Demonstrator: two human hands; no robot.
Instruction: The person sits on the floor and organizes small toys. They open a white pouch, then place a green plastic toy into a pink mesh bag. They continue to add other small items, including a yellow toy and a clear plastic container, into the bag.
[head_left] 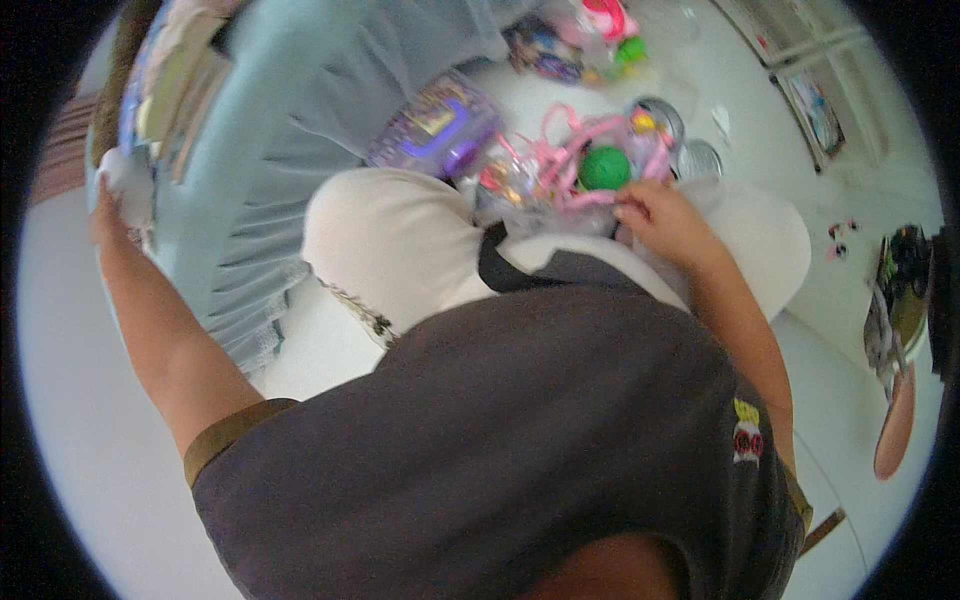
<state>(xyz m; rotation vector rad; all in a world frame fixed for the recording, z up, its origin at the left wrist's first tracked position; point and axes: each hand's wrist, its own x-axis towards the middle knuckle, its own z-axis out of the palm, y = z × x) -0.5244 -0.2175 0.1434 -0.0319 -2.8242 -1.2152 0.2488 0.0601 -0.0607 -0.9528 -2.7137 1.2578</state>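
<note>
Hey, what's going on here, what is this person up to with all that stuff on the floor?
A person in a dark shirt and light trousers sits on a white floor, seen from above. Their right hand rests on a clear bag with pink handles, which holds a green ball and other small toys. Their left hand reaches out to the side and touches white cloth at the edge of a pale blue ruffled bed cover. A purple toy package lies just beyond the knee.

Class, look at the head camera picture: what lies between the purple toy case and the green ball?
In the head view, between the purple toy case and the green ball lies a clear plastic bag with pink handles, holding small colourful toys.
</note>
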